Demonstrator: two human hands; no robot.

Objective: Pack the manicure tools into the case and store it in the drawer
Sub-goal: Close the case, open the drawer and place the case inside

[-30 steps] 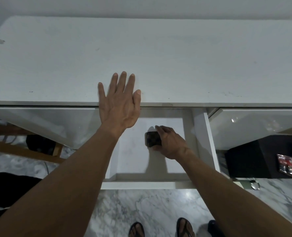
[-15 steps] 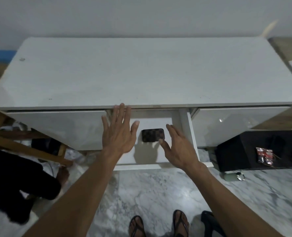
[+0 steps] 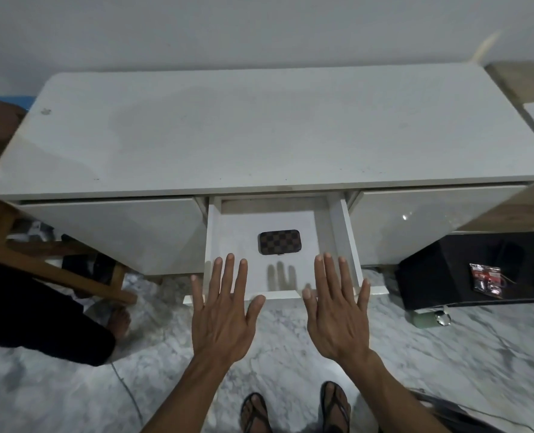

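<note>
Head: hands [image 3: 223, 317] withdrawn; case [image 3: 279, 241] left in drawer [image 3: 345, 239].

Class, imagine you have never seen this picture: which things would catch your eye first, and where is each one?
First, two spread, empty hands, left hand and right hand, held side by side over the front edge of the open drawer. Next, the dark checkered case lying alone, closed, on the drawer floor. Behind them stretches the white cabinet top.
</note>
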